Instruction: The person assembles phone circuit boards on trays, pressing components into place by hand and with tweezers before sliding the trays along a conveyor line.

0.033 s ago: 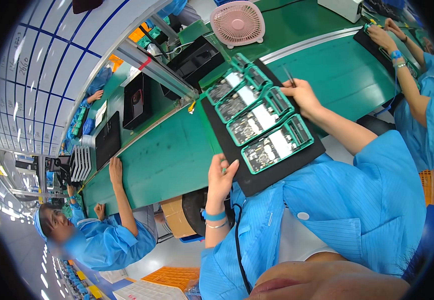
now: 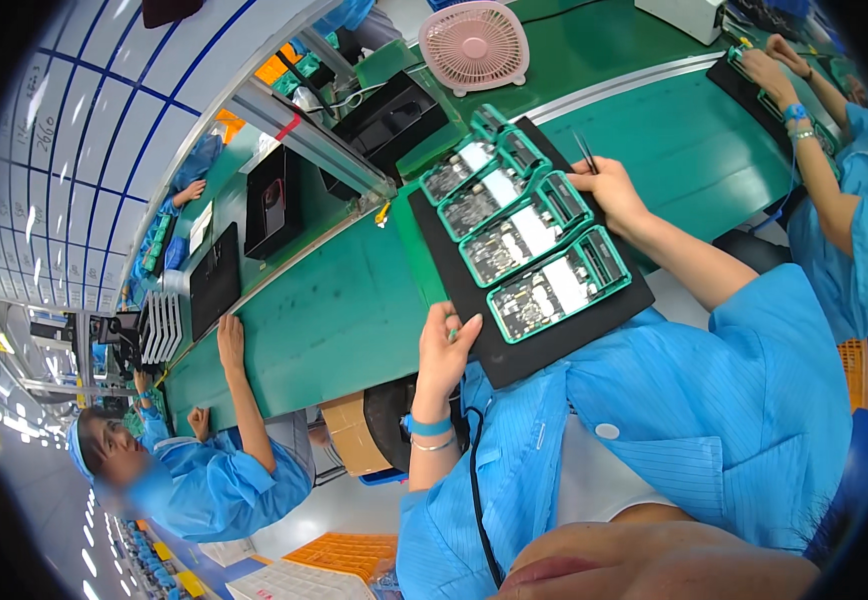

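A black mat or board lies tilted in front of me, its near edge by my body. On it is a row of several green frames with exposed circuit boards and white rectangular parts. My right hand is closed on dark tweezers, their tips pointing up and away, beside the row's right side. At the board's left edge is my left hand, wearing a blue wrist strap. Its fingers are curled toward the thumb, with a tiny green bit showing between them.
The green conveyor belt runs under the board. A pink fan stands beyond it. Black trays and a metal post are at the far left. Co-workers sit on both sides, one arm resting on the belt's left.
The black board and its green frames have shifted slightly to the right and away. Both hands moved a little with it, and the tweezers are angled slightly differently.
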Available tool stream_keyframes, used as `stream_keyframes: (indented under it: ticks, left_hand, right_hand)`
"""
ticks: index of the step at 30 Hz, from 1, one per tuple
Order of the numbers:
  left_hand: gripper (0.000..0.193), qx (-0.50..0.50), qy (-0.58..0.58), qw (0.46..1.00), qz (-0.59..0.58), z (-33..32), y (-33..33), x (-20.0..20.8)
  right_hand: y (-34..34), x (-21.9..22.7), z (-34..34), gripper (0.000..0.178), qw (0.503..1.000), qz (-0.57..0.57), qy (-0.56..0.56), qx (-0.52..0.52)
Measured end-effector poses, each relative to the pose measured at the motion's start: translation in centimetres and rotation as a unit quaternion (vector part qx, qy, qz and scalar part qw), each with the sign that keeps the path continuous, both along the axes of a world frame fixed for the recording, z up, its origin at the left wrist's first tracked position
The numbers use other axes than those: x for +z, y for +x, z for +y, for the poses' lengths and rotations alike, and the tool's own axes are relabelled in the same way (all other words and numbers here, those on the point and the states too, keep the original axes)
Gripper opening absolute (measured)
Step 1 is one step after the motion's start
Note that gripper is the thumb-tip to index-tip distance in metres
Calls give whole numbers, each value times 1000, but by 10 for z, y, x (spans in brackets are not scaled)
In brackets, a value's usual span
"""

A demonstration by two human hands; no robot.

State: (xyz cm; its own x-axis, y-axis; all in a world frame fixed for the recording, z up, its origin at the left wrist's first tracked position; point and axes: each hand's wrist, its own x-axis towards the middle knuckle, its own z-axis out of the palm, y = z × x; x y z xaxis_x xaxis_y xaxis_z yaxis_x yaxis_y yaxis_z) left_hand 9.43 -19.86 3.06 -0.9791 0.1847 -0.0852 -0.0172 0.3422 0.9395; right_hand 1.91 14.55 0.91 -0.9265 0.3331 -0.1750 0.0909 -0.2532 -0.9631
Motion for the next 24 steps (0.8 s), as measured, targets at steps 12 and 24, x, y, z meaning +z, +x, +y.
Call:
stream_keyframes:
  ticks: [12,24]
  left_hand:
    - [29,-70,-231,948,205,-11,-145,33]
    - [20,18,-123,909,398,58,-232,-26]
  right_hand:
    - [-43,19,8,28,925,141,350,-33]
    - [-99,1,-18,32,983,133,122,43]
